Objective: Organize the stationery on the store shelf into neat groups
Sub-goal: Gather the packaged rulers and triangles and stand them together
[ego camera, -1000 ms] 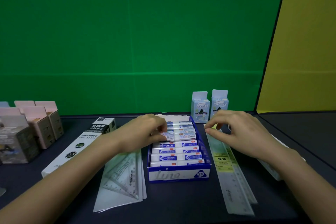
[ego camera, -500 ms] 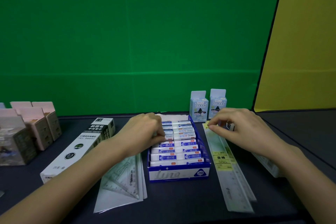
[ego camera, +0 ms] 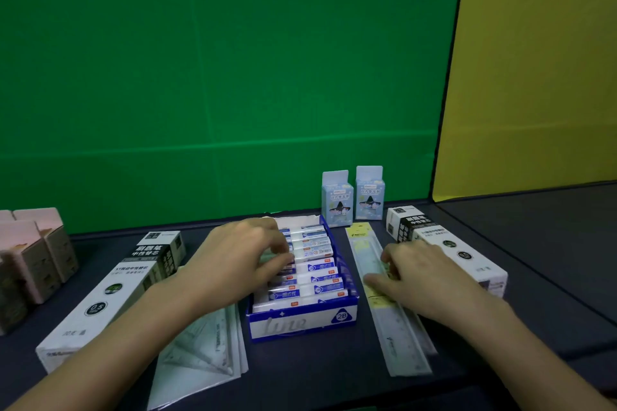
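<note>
A blue display box (ego camera: 300,324) marked 2B sits at the centre of the dark shelf, with a row of white-and-blue erasers (ego camera: 315,269) inside. My left hand (ego camera: 240,257) reaches into its left side, fingertips curled and pinching one eraser in the row. To the right of the box lies a long clear ruler pack (ego camera: 404,340). My right hand (ego camera: 424,277) rests on its middle, thumb on the left edge and fingers bent over the top. A set square pack (ego camera: 200,354) lies left of the box, partly under my left forearm.
A long white refill box (ego camera: 110,297) lies at the left and another (ego camera: 467,257) at the right, behind my right hand. Two small pale blue boxes (ego camera: 337,200) stand at the back by the green wall. Pink boxes (ego camera: 36,250) are grouped at far left.
My right hand slid from the far end of the ruler pack toward me to its middle, uncovering the right refill box. My left hand pushed the tilted eraser down into the row.
</note>
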